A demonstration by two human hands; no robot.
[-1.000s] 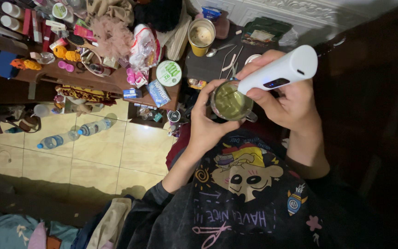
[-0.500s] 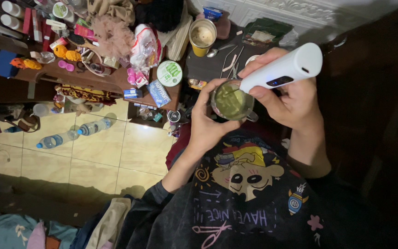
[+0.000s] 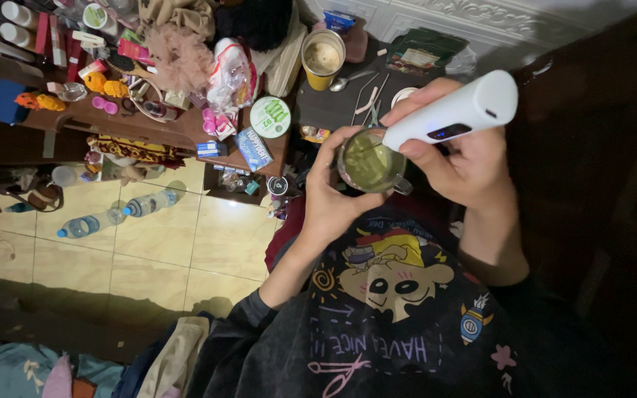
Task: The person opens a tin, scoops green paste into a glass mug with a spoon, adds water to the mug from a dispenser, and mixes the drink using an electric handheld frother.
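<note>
My left hand (image 3: 331,197) wraps around a clear glass mug (image 3: 369,163) of pale green liquid, held above my lap in front of my dark printed shirt. My right hand (image 3: 460,162) grips a white hand-held electric frother (image 3: 454,110), tilted so its thin whisk end dips into the green liquid. The whisk tip itself is hidden in the drink.
A dark table (image 3: 333,103) ahead holds a yellow cup (image 3: 323,57) of frothy drink, a spoon (image 3: 351,79) and a green packet (image 3: 423,53). A cluttered wooden shelf (image 3: 149,118) with toys and jars stands left. Plastic bottles (image 3: 112,215) lie on the tiled floor.
The frother's white body has swung slightly up and to the right while its tip stays in the mug. My left hand keeps the mug in place.
</note>
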